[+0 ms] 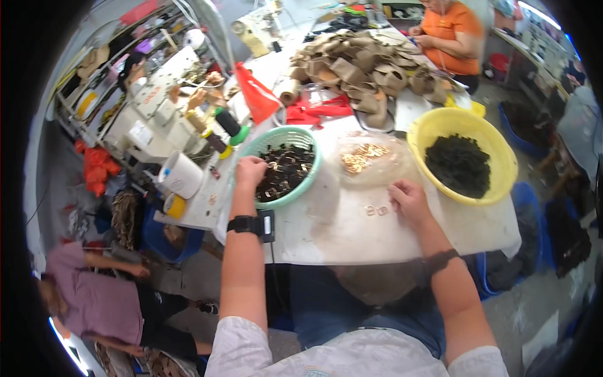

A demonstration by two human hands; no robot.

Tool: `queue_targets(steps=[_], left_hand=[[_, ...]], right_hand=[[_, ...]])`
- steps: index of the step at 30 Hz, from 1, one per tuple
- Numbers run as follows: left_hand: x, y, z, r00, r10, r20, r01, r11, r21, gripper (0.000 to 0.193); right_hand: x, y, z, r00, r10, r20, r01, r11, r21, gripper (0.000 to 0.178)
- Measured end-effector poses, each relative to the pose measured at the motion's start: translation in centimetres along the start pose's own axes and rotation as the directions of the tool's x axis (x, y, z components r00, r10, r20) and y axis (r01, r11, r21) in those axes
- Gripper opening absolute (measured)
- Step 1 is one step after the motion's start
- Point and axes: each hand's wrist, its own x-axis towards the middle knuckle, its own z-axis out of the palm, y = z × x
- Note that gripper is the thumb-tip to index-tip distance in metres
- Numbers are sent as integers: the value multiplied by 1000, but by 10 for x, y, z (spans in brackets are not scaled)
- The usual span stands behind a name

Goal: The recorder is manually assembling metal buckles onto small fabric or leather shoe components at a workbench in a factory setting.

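At the left rim of a mint-green plastic basket, my left hand is closed, its fingertips over the contents; what it pinches, if anything, is too small to see. Inside the basket lie many black strap pieces with gold-coloured metal buckles. My right hand rests low over the white table, fingers curled together, and I cannot make out anything in them. Beside its fingertips lie a few loose gold buckles. Beyond them sits a clear plastic bag holding a heap of gold buckles.
A yellow basin of black fabric pieces stands at the right. Behind lie a brown pile of cut pieces and red plastic. Thread cones, a white cup and a sewing machine are at left. Two people are nearby.
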Motion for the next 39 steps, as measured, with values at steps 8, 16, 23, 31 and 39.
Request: queue_targets(steps=[8, 16, 23, 31, 39], left_hand=[[-133, 98, 49, 770, 637, 30, -568, 706, -422, 11], [-157, 83, 158, 859, 464, 216, -186, 677, -712, 12], [-157, 83, 148, 851, 445, 281, -99, 660, -744, 9], [-158, 82, 151, 855, 454, 251, -84, 599, -796, 8], [-154, 82, 148, 849, 464, 254, -74, 580, -811, 8]], right_hand=[[5, 10, -4, 999, -31, -32, 29, 999, -41, 6], [-1, 7, 0, 993, -83, 88, 76, 994, 79, 13], [-43, -37, 24, 969, -236, 72, 243, 867, -436, 12], [-30, -144, -58, 825, -548, 138, 362, 324, -874, 14], [16, -144, -94, 960, 254, -119, -68, -202, -977, 18]])
